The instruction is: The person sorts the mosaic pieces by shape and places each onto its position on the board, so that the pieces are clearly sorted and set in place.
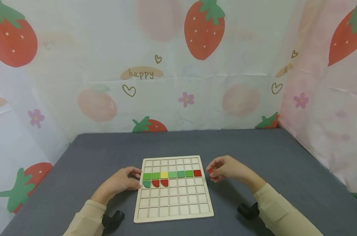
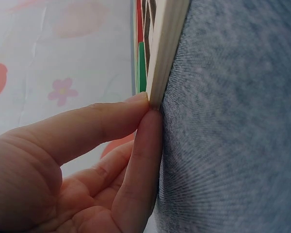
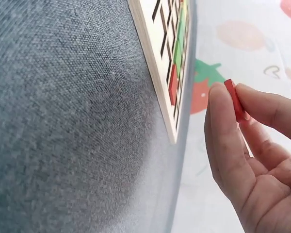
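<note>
A pale wooden grid board lies on the dark table, divided into many square cells. One row holds green, yellow and red square tiles. Below that row, at its left end, sit a teal piece and two red rounded-edge pieces. My left hand grips the board's left edge, its thumb and a finger meeting there in the left wrist view. Off the board's right side, my right hand pinches a thin red tile between thumb and fingertips, above the table. Its full outline is hidden.
Grey cloth covers the table. A white curtain with strawberry prints stands along the back and sides. Below the sleeves, a black wrist mount hangs at the left and another black mount at the right.
</note>
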`<state>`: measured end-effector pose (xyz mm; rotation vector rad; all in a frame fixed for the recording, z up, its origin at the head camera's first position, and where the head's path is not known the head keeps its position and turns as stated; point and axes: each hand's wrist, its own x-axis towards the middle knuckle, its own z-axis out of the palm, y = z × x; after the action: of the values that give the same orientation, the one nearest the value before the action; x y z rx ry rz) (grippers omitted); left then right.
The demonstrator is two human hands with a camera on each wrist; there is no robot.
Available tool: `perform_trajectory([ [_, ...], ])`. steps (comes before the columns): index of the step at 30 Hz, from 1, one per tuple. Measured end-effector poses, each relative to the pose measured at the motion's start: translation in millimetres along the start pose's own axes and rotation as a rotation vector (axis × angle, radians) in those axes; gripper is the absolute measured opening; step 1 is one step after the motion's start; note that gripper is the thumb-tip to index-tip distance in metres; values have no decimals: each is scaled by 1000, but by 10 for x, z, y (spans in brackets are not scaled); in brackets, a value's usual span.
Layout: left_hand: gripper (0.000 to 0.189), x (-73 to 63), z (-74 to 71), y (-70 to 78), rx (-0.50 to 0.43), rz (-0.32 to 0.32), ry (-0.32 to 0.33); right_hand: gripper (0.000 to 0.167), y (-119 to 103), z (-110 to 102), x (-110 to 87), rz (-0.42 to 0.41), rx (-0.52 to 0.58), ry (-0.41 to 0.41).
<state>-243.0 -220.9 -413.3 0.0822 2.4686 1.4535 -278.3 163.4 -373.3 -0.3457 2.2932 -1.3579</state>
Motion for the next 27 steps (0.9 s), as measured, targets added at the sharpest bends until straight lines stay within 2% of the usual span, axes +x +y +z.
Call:
perform_trajectory([
  [9, 59, 2, 6, 8, 4, -19, 22, 22, -91, 80, 50, 10, -28, 61],
  [19, 58, -1, 7, 1, 12, -10, 30, 20, -174, 220, 184, -5, 12, 32],
  [27, 58, 3, 9, 10, 12, -17, 19, 13, -229, 348, 280, 4, -15, 45],
])
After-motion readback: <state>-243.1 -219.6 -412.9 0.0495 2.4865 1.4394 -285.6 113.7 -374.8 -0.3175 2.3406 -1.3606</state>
